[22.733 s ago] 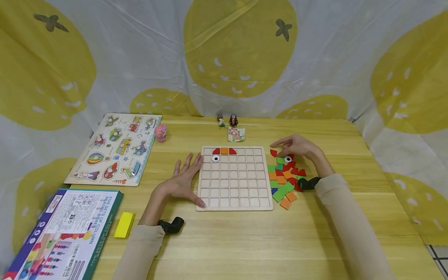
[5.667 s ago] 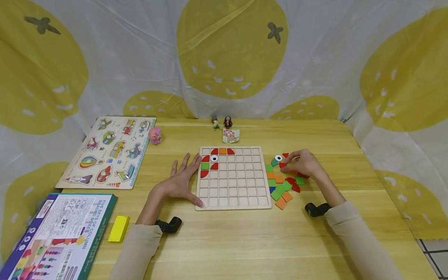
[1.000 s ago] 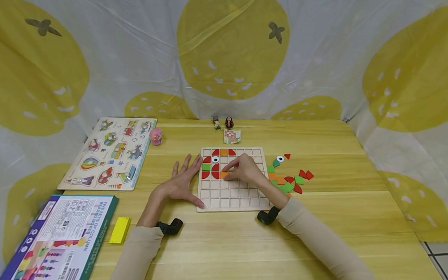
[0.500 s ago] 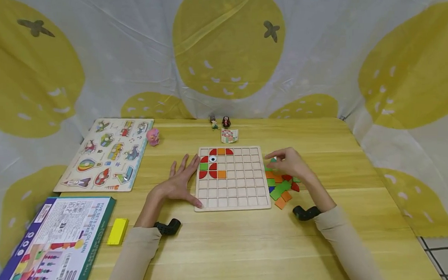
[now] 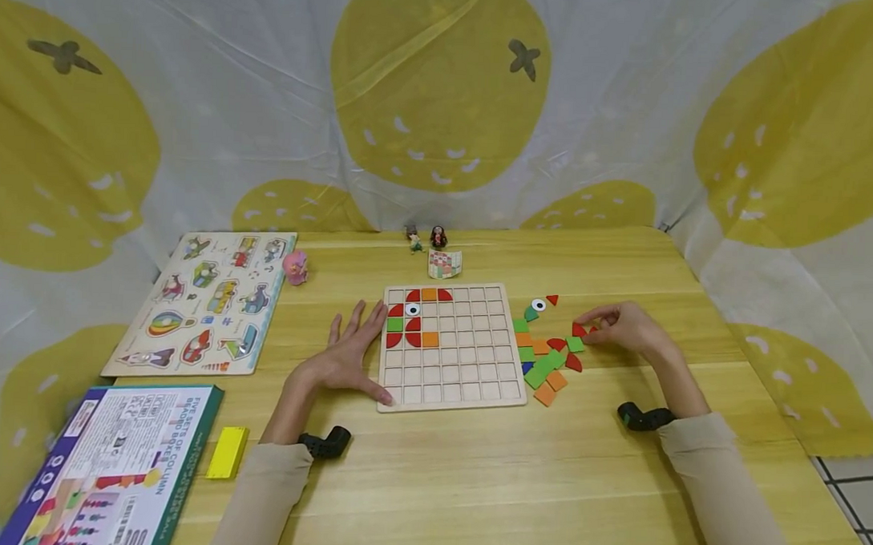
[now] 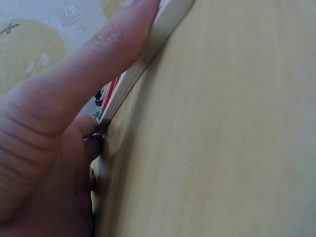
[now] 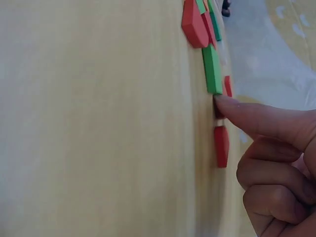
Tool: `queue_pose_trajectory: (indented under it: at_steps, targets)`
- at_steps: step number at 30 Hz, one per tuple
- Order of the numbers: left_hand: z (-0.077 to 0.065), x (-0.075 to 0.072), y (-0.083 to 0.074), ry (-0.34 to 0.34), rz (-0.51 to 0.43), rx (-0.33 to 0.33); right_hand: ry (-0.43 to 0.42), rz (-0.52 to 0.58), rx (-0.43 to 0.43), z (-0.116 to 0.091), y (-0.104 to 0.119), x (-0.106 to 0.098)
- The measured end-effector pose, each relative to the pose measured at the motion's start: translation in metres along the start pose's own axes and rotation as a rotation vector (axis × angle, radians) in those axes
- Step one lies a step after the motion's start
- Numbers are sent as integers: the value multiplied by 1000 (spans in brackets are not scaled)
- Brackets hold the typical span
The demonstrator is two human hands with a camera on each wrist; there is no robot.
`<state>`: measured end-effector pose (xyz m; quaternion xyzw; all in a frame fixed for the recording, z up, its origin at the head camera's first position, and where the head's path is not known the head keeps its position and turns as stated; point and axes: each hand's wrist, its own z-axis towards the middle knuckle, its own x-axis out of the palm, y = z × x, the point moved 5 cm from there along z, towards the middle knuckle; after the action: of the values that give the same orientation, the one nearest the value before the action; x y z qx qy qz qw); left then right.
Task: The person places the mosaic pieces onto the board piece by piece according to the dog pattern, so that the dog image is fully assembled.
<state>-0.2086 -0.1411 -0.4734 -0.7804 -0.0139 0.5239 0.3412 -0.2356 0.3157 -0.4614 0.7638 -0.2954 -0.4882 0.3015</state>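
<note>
Board of pale wood with a square grid (image 5: 472, 366) lies flat in front of the person; in its upper left part sit rounded red pieces (image 5: 444, 295), square orange tiles (image 5: 430, 339), one square green tile (image 5: 394, 325) and a white disc with a dark dot (image 5: 412, 309); the left hand (image 5: 343, 364) is spread along the board's left edge, thumb at the near corner, fingertips touching farther up; well right of the board, the right hand (image 5: 625, 330) has thumb and forefinger at a small red piece (image 5: 578, 329) next to a loose green tile (image 5: 574, 344), though whether they pinch it I cannot tell; between that hand and the board lies a scatter of flat green, orange, red and blue pieces (image 5: 547, 364), with a second white disc (image 5: 539, 305) farther back; behind the board rest a small printed paper card (image 5: 446, 264) and two tiny figurines (image 5: 438, 237); to the left are a pink figurine (image 5: 295, 267), a pale picture puzzle board (image 5: 212, 293), a printed cardboard box (image 5: 123, 442) and a yellow rectangular block (image 5: 226, 453); all this is on a yellowish wood-grain table (image 5: 472, 482), backed by a white cloth with big yellow fruit (image 5: 439, 80)
</note>
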Motion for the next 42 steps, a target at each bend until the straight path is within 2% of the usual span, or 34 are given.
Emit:
queue_pose_trajectory:
  at_steps: [9,17,28,33,37,42]
  targets:
    - [1,0,-2,4,13,-4,-31,-12,7,14,3,3]
    - [1,0,0,-13,6,17,-58,-14,-24,19,7,3]
    - [0,1,0,-12,6,13,-88,-8,-13,27,8,5]
    - [0,1,2,-11,9,10,-103,-24,-46,25,20,6]
    - [-1,0,2,-13,8,6,-53,62,-68,20,51,27]
    - [-1,-1,0,-12,5,11,37,86,-112,26,101,85]
